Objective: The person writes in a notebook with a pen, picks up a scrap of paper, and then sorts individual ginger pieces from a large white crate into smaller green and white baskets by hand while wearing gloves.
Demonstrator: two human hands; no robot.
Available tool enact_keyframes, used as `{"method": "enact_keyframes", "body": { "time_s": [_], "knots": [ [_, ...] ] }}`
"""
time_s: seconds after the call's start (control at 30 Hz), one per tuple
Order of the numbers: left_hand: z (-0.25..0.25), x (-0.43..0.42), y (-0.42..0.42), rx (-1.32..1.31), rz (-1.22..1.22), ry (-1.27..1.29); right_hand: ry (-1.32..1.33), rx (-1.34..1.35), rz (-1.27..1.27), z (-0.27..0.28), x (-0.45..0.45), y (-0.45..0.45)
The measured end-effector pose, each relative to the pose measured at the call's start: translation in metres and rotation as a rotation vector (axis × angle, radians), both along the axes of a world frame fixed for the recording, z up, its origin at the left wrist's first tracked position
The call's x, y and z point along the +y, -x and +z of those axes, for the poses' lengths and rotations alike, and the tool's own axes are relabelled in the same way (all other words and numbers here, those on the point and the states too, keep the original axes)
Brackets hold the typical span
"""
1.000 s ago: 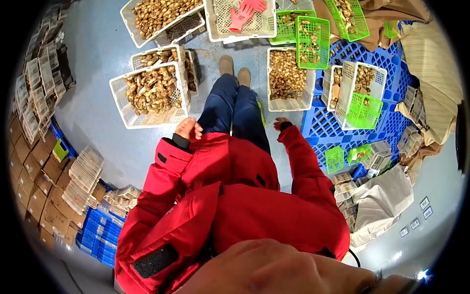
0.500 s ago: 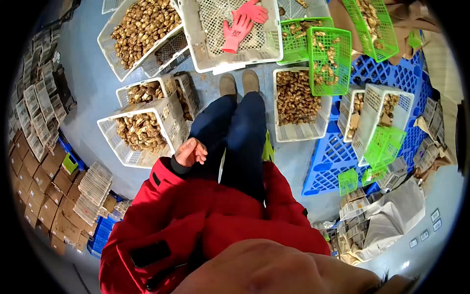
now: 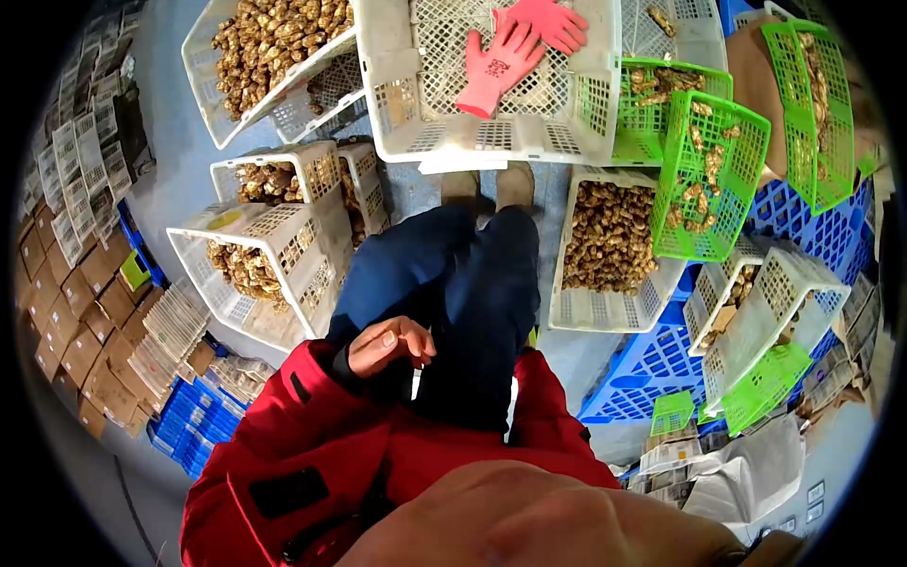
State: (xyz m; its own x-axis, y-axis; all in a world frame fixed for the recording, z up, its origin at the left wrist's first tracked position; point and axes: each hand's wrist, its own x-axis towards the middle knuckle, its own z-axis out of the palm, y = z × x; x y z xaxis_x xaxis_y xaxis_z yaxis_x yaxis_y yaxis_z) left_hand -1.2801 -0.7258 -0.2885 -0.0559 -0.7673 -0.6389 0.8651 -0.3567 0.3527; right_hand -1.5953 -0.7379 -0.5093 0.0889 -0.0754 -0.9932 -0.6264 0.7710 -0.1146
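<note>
My left hand is held over my left thigh, fingers loosely bent and apart, with nothing in it. My right hand is out of sight; only the red right sleeve shows beside my leg. In front of my feet, two pink gloves lie in a white crate. To my left, a white crate holds brown knobbly pieces. On the right, another white crate is filled with similar pieces, and a green basket with a few pieces overlaps its corner.
More filled crates stand at the upper left. Blue pallets lie at the right under crates and green baskets. Cardboard boxes and stacked crates line the far left. A white sheet hangs at the lower right.
The crates and gloves appear larger and nearer, and my knees are more bent. My right hand, visible a second ago, has gone out of sight. My left hand has moved over my thigh.
</note>
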Motion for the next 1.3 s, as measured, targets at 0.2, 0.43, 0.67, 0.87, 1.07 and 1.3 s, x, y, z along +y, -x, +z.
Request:
{"method": "enact_keyframes", "body": {
  "time_s": [0.2,0.43,0.67,0.87,1.07,1.3],
  "knots": [
    [-0.008,-0.014,0.002,-0.078,0.060,0.070,0.076,-0.064,0.063,-0.018,-0.025,-0.011],
    [-0.050,-0.017,0.017,-0.158,0.274,0.312,0.294,-0.142,0.164,-0.045,-0.073,0.008],
    [-0.050,0.012,0.061,-0.401,0.397,0.458,0.888,-0.453,0.410,-0.039,-0.165,-0.020],
    [0.013,0.028,0.053,-0.571,0.481,0.410,0.989,-0.899,0.281,0.084,-0.248,-0.144],
    [0.007,-0.007,-0.004,-0.605,0.590,0.376,1.355,-0.662,1.109,0.052,-0.283,-0.296],
    [-0.051,-0.037,-0.062,-0.625,0.732,0.060,1.953,0.249,0.604,-0.103,-0.259,-0.423]
  ]
}}
